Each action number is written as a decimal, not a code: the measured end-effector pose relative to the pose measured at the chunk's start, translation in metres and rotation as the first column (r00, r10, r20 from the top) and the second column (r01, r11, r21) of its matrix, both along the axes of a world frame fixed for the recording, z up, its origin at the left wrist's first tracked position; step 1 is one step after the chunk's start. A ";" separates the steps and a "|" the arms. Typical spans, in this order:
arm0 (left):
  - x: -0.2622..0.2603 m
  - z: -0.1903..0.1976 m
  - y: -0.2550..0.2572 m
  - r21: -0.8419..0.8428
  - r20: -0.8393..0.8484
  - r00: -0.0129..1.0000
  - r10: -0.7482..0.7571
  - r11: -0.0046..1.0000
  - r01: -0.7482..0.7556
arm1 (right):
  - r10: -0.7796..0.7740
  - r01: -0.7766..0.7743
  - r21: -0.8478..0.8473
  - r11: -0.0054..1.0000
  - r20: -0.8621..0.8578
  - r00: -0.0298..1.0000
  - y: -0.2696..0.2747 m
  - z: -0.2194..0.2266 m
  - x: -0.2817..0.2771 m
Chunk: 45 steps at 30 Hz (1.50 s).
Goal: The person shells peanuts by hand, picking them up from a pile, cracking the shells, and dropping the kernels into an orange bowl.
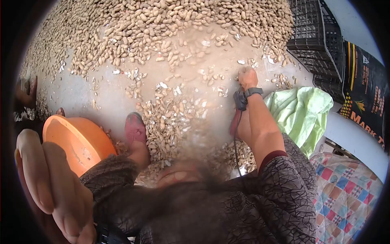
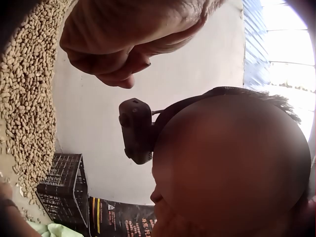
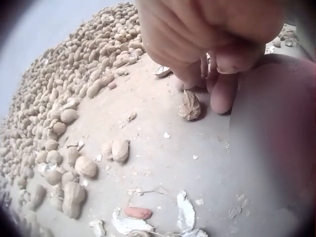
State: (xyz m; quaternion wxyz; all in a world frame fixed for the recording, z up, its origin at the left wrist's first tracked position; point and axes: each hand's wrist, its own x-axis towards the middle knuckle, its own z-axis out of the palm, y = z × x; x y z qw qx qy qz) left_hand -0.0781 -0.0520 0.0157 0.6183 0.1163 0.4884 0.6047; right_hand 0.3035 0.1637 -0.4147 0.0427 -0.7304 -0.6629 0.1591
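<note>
My left hand (image 1: 57, 187) is raised close to the head camera, its fingers loosely bent. In the left wrist view this hand (image 2: 133, 39) hovers near a small camera (image 2: 136, 131) strapped to a head, and nothing shows in its grasp. Farther forward, my right hand (image 1: 248, 77) reaches down to the floor with bent fingers. From the right wrist, its fingertips (image 3: 224, 96) point down at the floor, right beside an unshelled peanut (image 3: 190, 106). I cannot tell whether these fingers pinch anything. A reddish peanut kernel (image 3: 138, 213) lies among broken shells.
A broad heap of peanuts (image 1: 162, 20) spreads across the back. Shells (image 1: 174, 118) litter the floor between the feet. An orange basin (image 1: 81, 142) stands left. At right are a pale green sack (image 1: 300, 110), black crates (image 1: 317, 40), a black printed bag (image 1: 365, 89) and a patchwork cloth (image 1: 345, 195).
</note>
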 end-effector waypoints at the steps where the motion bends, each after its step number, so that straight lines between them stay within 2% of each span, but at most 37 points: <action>1: -0.003 0.000 0.000 0.020 -0.041 0.998 -0.057 0.998 0.058 | 0.018 -0.017 -0.097 0.995 0.006 1.000 0.002 0.011 -0.006; 2: -0.006 0.001 0.000 0.039 -0.084 0.990 -0.112 0.993 0.116 | 0.036 -0.033 -0.192 0.981 0.009 0.999 0.001 0.018 -0.012; 3: -0.003 0.002 0.002 0.041 -0.084 0.990 -0.114 0.992 0.118 | 0.034 -0.032 -0.190 0.981 0.010 0.999 -0.003 0.017 -0.014; 5: 0.005 0.002 0.007 0.053 -0.029 0.986 -0.162 0.985 0.164 | 0.228 -0.231 0.025 0.973 0.081 0.970 -0.015 0.017 -0.014; 6: 0.002 0.002 0.002 0.052 -0.025 0.986 -0.164 0.985 0.165 | 0.227 -0.229 0.023 0.973 0.084 0.970 -0.017 0.018 -0.013; 7: -0.003 0.002 -0.003 0.040 -0.068 0.991 -0.116 0.992 0.119 | 0.188 -0.182 -0.227 0.957 0.004 0.982 -0.018 0.021 -0.015; 8: -0.005 0.002 -0.007 0.032 -0.113 0.991 -0.068 0.997 0.072 | 0.129 -0.144 -0.463 0.875 -0.063 0.990 -0.019 0.024 -0.018; 9: -0.005 0.004 -0.012 0.035 -0.113 0.991 -0.067 0.997 0.071 | 0.130 -0.145 -0.460 0.876 -0.063 0.989 -0.021 0.024 -0.021; 11: 0.004 0.006 -0.012 0.038 0.051 0.998 0.038 0.998 -0.040 | 0.186 -0.225 -0.639 0.736 -0.129 0.974 -0.027 0.020 -0.023; 12: -0.002 0.006 -0.021 0.038 0.053 0.998 0.041 0.998 -0.043 | 0.189 -0.226 -0.639 0.735 -0.127 0.974 -0.031 0.028 -0.027; 14: -0.018 0.003 -0.039 0.082 -0.027 0.999 -0.022 0.996 0.024 | 0.106 -0.216 -0.343 0.914 -0.312 0.944 -0.037 0.044 -0.034; 15: -0.018 0.002 -0.043 0.082 -0.027 0.999 -0.019 0.996 0.021 | 0.108 -0.218 -0.343 0.913 -0.312 0.944 -0.036 0.042 -0.037; 17: 0.000 0.003 -0.034 0.088 0.038 0.998 0.049 0.995 -0.052 | 0.245 -0.261 -0.075 0.962 -0.177 0.953 -0.036 0.035 -0.041; 21: 0.021 0.002 -0.016 0.086 0.131 0.980 0.151 0.983 -0.163 | 0.259 -0.284 -0.161 0.945 -0.160 0.952 -0.041 0.038 -0.055; 23: 0.019 0.001 -0.010 0.087 0.117 0.992 0.054 0.994 -0.064 | 0.309 -0.313 -0.079 0.946 -0.057 0.949 -0.045 0.033 -0.057; 24: 0.018 0.000 -0.008 0.087 0.112 0.994 0.003 0.996 -0.013 | 0.308 -0.312 -0.081 0.947 -0.056 0.950 -0.045 0.035 -0.059; 26: 0.015 -0.001 -0.002 0.086 0.103 0.989 -0.101 0.992 0.093 | 0.363 -0.360 -0.060 0.931 0.077 0.928 -0.047 0.038 -0.063; 30: 0.004 0.002 0.006 0.087 0.077 0.951 -0.300 0.952 0.294 | 0.417 -0.407 -0.114 0.906 0.092 0.904 -0.046 0.040 -0.075; 32: -0.005 0.006 0.009 0.086 0.061 0.917 -0.394 0.918 0.388 | 0.292 -0.271 -0.197 0.942 0.088 0.952 -0.052 0.065 -0.090; 33: -0.005 0.006 0.007 0.089 0.059 0.918 -0.392 0.918 0.387 | 0.294 -0.273 -0.193 0.942 0.089 0.952 -0.053 0.062 -0.086; 34: -0.005 0.005 0.006 0.108 0.061 0.918 -0.393 0.917 0.385 | 0.133 -0.188 -0.291 0.938 -0.200 0.971 -0.055 0.055 -0.078; 35: -0.005 0.005 0.006 0.125 0.064 0.917 -0.393 0.915 0.383 | -0.068 -0.134 -0.405 0.905 -0.449 0.891 -0.057 0.049 -0.069; 36: -0.005 0.004 0.005 0.141 0.068 0.917 -0.393 0.914 0.382 | -0.066 -0.135 -0.404 0.905 -0.447 0.892 -0.062 0.047 -0.060; 37: -0.005 0.002 0.005 0.155 0.074 0.916 -0.394 0.912 0.380 | -0.328 -0.134 -0.566 0.813 -0.636 0.699 -0.071 0.048 -0.052; 38: -0.004 0.000 0.004 0.169 0.080 0.915 -0.397 0.910 0.380 | -0.581 -0.191 -0.696 0.693 -0.695 0.425 -0.077 0.048 -0.045; 39: -0.004 -0.001 0.005 0.182 0.085 0.912 -0.401 0.906 0.381 | -0.584 -0.188 -0.698 0.691 -0.693 0.424 -0.080 0.050 -0.042; 41: -0.004 -0.002 0.007 0.205 0.090 0.908 -0.409 0.900 0.385 | -0.449 -0.153 -0.641 0.752 -0.669 0.593 -0.083 0.051 -0.042; 42: -0.005 -0.003 0.008 0.215 0.092 0.906 -0.413 0.897 0.387 | -0.452 -0.152 -0.643 0.751 -0.669 0.590 -0.081 0.047 -0.043; 44: -0.005 -0.004 0.009 0.239 0.097 0.903 -0.418 0.891 0.386 | -0.189 -0.019 -0.371 0.928 -0.517 0.835 -0.069 0.039 -0.050; 45: -0.002 -0.003 0.010 0.238 0.097 0.904 -0.417 0.891 0.386 | -0.189 -0.020 -0.372 0.928 -0.517 0.835 -0.061 0.029 -0.052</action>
